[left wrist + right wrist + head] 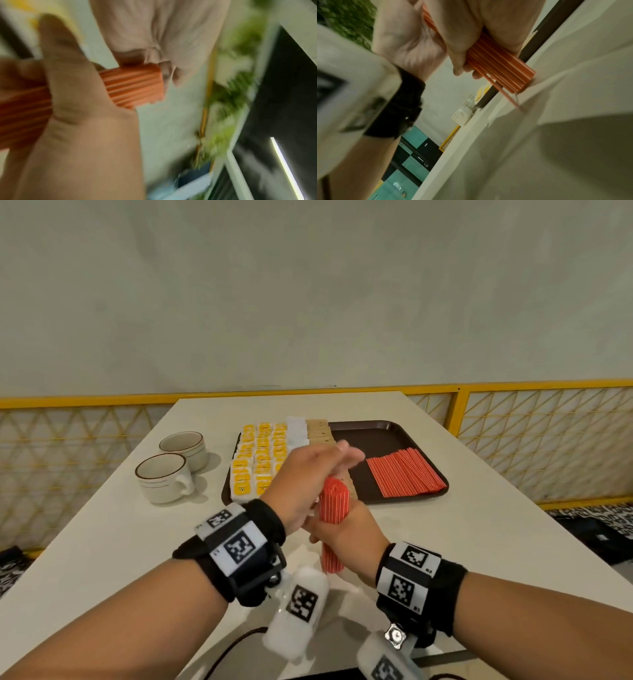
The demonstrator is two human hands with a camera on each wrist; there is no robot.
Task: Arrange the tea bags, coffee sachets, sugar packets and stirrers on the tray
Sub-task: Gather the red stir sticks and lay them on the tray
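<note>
A thick bundle of red stirrers (333,503) stands upright on the white table (479,529), just in front of the dark brown tray (387,433). My right hand (349,530) grips the bundle round its middle; in the right wrist view the bundle (498,65) has its lower end on the table and one stirrer pokes out. My left hand (308,477) lies against the bundle's top with its fingers (349,451) stretched out. The left wrist view shows the bundle (132,86) behind my thumb. On the tray lie yellow tea bags (260,453), white sugar packets (296,429), brown sachets (318,429) and a flat layer of red stirrers (404,474).
Two white cups (164,477) (183,446) stand left of the tray. A yellow lattice railing (548,422) runs behind the table. The tray's far right corner shows bare brown surface. White wrist-camera housings (298,614) hang below my wrists.
</note>
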